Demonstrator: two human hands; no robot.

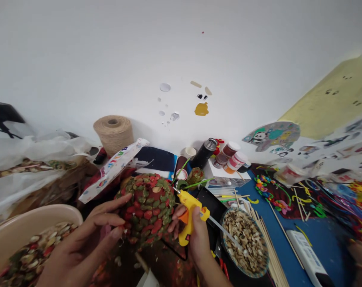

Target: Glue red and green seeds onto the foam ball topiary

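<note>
A round ball [147,207] covered in red and green painted seeds sits in front of me. My left hand [85,243] rests against its left side, fingers stretched and touching the seeds. My right hand [195,235] grips a yellow hot glue gun [189,215] with an orange trigger. The gun's nozzle points at the ball's upper right side. A clear glue stick pokes out of the gun's back toward the right.
A beige bowl [31,223] of coloured seeds stands at lower left, a patterned bowl [246,243] of plain seeds at lower right. A twine spool [113,133], paint jars [233,157], a black flask [204,153], wooden sticks [267,239] and pipe cleaners crowd the table. Another person's hand [360,255] shows at far right.
</note>
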